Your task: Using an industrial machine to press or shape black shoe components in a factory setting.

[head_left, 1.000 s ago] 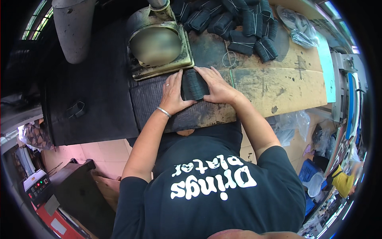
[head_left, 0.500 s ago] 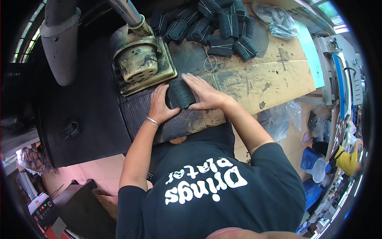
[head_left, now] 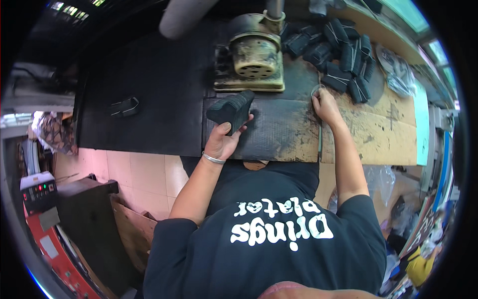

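My left hand [head_left: 222, 142] is wrapped round the lower end of a stack of thin black pieces [head_left: 230, 110], holding it tilted above the table, close in front of the cream machine. The separate layers show as fine ridges. Off to the right, my right hand [head_left: 327, 105] has its fingers closed in a pinch on a thin pale rubber band [head_left: 314, 90] at the cardboard. Several black bundles [head_left: 343, 52], bound crosswise with similar pale bands, lie piled beyond that hand.
A stained cream machine [head_left: 255, 60] with a round perforated head stands behind the stack. Stained cardboard [head_left: 378, 124] covers the table's right part. A small black banded piece [head_left: 125, 106] lies on the black left part. Clear plastic bags [head_left: 398, 70] sit at the back right.
My left hand has lifted the stack off the table and tilted it. My right hand has left the stack and moved right to the rubber band. The view has swung left.
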The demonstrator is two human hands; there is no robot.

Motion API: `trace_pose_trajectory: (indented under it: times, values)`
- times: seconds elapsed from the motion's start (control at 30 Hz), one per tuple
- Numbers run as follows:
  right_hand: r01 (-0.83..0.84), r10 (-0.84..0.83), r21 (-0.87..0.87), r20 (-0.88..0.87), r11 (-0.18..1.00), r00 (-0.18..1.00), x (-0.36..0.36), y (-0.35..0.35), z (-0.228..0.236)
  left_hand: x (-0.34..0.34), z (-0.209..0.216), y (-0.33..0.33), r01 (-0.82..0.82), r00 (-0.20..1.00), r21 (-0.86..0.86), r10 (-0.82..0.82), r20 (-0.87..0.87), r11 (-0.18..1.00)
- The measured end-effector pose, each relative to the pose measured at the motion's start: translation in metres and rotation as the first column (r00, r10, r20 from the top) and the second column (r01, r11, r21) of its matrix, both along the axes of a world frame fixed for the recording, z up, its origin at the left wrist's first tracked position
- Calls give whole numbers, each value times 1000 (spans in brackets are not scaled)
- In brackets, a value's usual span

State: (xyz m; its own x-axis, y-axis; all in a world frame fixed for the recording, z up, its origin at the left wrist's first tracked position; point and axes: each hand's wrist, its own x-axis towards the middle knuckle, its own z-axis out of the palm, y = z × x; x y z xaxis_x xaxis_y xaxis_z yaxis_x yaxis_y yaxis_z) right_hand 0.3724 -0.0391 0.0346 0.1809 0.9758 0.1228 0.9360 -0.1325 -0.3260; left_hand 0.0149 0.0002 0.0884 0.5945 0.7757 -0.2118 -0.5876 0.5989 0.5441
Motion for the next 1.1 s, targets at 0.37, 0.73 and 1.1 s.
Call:
trace_pose_trajectory:
  times: [0.37, 0.73, 1.1]
  values:
    - [-400, 299, 76, -793, 913, 531, -190, 44, 95, -50, 17, -7, 11, 965, 43, -22, 261, 999]
    - [-421, -219, 132, -695, 897, -685, -195, 47, 89, -111, 21, -27, -53, 991, 167, 72, -109, 985]
    - [-916, 590, -303, -701, 263, 402, -274, 68, 180, -138, 18, 21, 9, 487, 274, 235, -841, 962]
